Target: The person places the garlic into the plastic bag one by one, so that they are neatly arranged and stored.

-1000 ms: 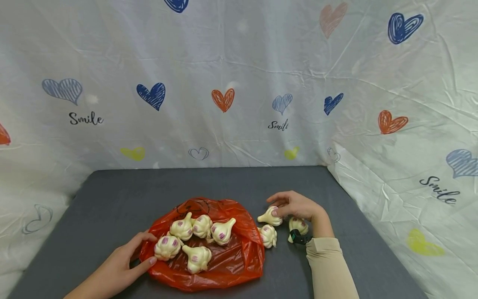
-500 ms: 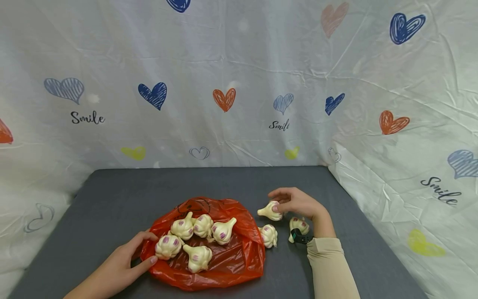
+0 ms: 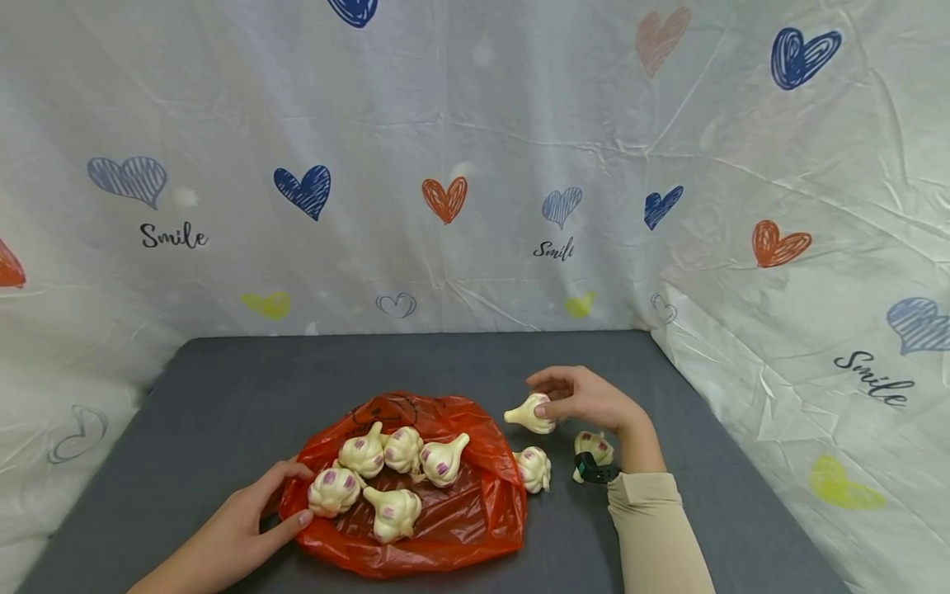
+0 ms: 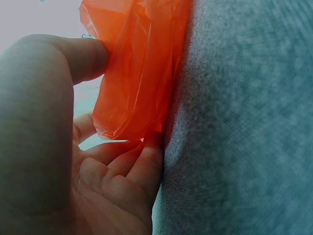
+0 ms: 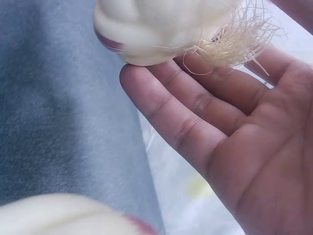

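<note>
An orange plastic bag (image 3: 445, 528) lies open on the grey table (image 3: 223, 396) with several garlic bulbs (image 3: 401, 450) on it. My left hand (image 3: 275, 503) pinches the bag's left edge; the left wrist view shows the bag film (image 4: 137, 73) between thumb and fingers. My right hand (image 3: 571, 400) grips one garlic bulb (image 3: 529, 414) just above the table, right of the bag. The right wrist view shows that bulb (image 5: 161, 29) with its dry roots at my fingertips. Two more bulbs lie on the table, one (image 3: 534, 469) at the bag's right edge, one (image 3: 594, 448) by my wrist.
A white sheet printed with hearts and "Smile" (image 3: 475, 165) hangs behind the table and drapes down its right side (image 3: 779, 396). A black band (image 3: 594, 472) sits on my right wrist above a beige sleeve (image 3: 653, 536).
My right hand has lifted its garlic bulb off the table and carried it slightly up and left, toward the bag. The left hand and bag have stayed put.
</note>
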The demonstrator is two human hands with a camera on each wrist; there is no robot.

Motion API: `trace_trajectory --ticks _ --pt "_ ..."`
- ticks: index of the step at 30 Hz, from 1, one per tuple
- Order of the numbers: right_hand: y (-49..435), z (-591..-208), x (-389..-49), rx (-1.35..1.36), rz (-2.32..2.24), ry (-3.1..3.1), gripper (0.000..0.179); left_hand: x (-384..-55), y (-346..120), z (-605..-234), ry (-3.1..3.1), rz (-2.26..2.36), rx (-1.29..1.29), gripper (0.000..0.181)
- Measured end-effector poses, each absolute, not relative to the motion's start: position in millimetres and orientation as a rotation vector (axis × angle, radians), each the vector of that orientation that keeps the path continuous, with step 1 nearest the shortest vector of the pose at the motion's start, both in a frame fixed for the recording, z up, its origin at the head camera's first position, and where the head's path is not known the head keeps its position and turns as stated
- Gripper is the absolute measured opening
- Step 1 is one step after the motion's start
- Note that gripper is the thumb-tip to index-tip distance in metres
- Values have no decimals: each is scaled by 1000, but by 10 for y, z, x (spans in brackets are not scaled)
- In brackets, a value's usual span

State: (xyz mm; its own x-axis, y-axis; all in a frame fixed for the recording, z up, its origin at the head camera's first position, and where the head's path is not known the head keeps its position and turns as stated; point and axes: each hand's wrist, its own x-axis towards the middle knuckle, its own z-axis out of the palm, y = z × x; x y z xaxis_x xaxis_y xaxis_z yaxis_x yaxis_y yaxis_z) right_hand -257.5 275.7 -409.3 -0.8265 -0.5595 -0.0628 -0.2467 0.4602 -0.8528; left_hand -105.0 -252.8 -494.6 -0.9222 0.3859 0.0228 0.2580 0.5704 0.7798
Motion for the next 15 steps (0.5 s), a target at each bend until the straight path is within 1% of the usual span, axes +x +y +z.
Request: trace_trajectory --ticks 10,15 --pt "2642 -3948 -2489 -731 -1328 2357 53 -1046 -2534 -4951 2641 1278 540 46" --pt "2602 -3889 -2449 -751 -1335 2346 47 -1048 -2533 -4949 2642 1280 552 46"
